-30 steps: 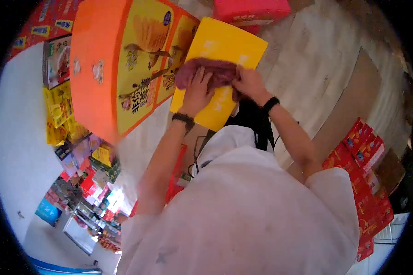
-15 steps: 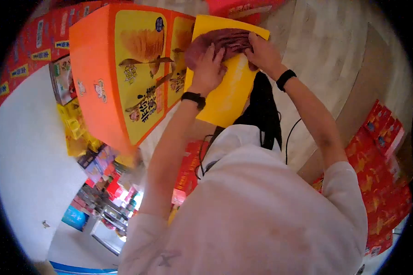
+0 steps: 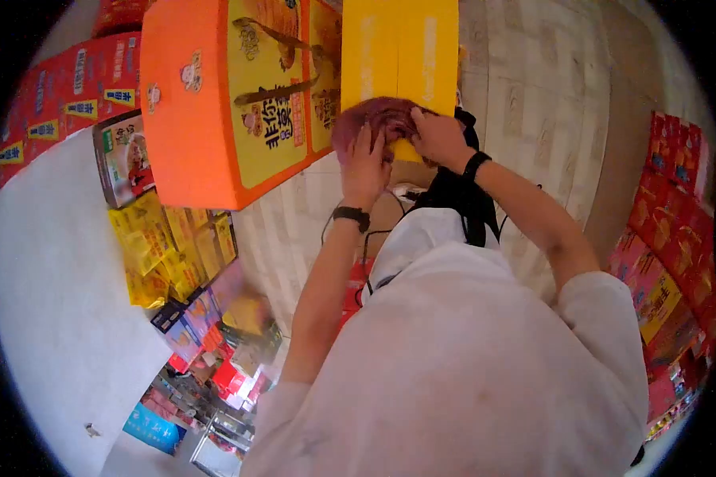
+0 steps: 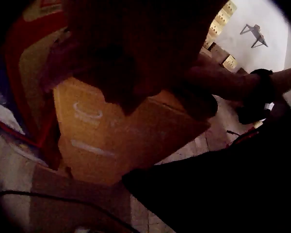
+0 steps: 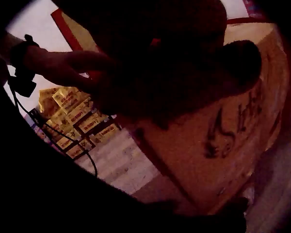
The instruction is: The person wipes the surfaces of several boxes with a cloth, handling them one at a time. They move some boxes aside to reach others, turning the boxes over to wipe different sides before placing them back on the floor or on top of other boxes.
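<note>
A purple cloth (image 3: 386, 119) lies bunched on the near end of a yellow box (image 3: 399, 48) in the head view. My left hand (image 3: 364, 171) rests on the cloth's left part with its fingers extended. At the right edge of the cloth, my right hand (image 3: 441, 141) pinches a fold between thumb and fingers. Both wrist views are dark: the box's printed side (image 4: 97, 131) shows below the shadowed left hand, and the cloth there is mostly hidden. Lettering marks the box face (image 5: 233, 131) in the right wrist view.
A large orange carton (image 3: 191, 119) stands close left of the yellow box. Yellow packs (image 3: 147, 246) and a red printed carton (image 3: 75, 95) line the left side. Red boxes (image 3: 664, 215) stand at the right. A dark cable (image 4: 63, 196) crosses the floor.
Both hands and the cloth went towards the far end of the yellow box, then back to its near end. The head view has turned, and the box now appears straighter.
</note>
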Action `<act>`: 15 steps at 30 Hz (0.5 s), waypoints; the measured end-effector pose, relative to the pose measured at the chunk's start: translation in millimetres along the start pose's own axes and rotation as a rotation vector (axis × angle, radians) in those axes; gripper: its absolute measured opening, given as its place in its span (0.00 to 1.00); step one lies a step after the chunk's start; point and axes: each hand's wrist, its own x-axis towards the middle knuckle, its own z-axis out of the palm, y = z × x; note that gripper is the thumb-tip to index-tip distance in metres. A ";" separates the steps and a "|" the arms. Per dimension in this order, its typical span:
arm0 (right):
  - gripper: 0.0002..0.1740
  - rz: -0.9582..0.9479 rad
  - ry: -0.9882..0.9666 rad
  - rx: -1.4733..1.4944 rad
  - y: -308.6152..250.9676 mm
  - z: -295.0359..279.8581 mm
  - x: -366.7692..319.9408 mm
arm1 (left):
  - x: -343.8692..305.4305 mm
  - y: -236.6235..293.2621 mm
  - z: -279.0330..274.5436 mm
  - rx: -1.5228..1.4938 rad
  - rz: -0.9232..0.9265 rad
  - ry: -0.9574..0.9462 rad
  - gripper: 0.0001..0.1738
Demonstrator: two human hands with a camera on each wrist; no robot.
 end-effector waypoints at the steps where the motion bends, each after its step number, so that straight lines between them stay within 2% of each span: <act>1: 0.20 -0.001 0.013 -0.008 -7.8 9.6 -10.0 | -11.3 -1.7 1.9 0.003 0.011 0.011 0.38; 4: 0.20 0.051 -0.049 -0.031 -29.8 14.7 -34.3 | -30.9 -5.5 6.1 0.008 0.023 0.042 0.37; 6: 0.20 0.020 -0.012 -0.032 -34.1 14.0 -41.5 | -32.4 -5.3 3.3 0.038 0.020 -0.024 0.35; 8: 0.21 0.001 0.010 -0.023 -32.3 13.0 -44.9 | -31.7 -3.0 2.8 0.002 0.031 -0.012 0.35; 10: 0.20 0.043 -0.125 0.055 -26.8 13.0 -41.7 | -27.0 -0.4 2.4 -0.030 0.041 -0.013 0.34; 11: 0.20 0.058 -0.125 0.064 -26.1 13.7 -41.2 | -24.6 -0.2 3.9 -0.030 0.024 -0.022 0.33; 13: 0.19 0.009 -0.267 -0.025 -24.4 16.0 -37.5 | -12.3 -2.1 7.0 -0.026 0.017 -0.046 0.32; 15: 0.19 -0.006 -0.263 0.016 -18.9 2.2 -27.7 | 3.1 -7.6 9.0 0.047 0.066 -0.017 0.29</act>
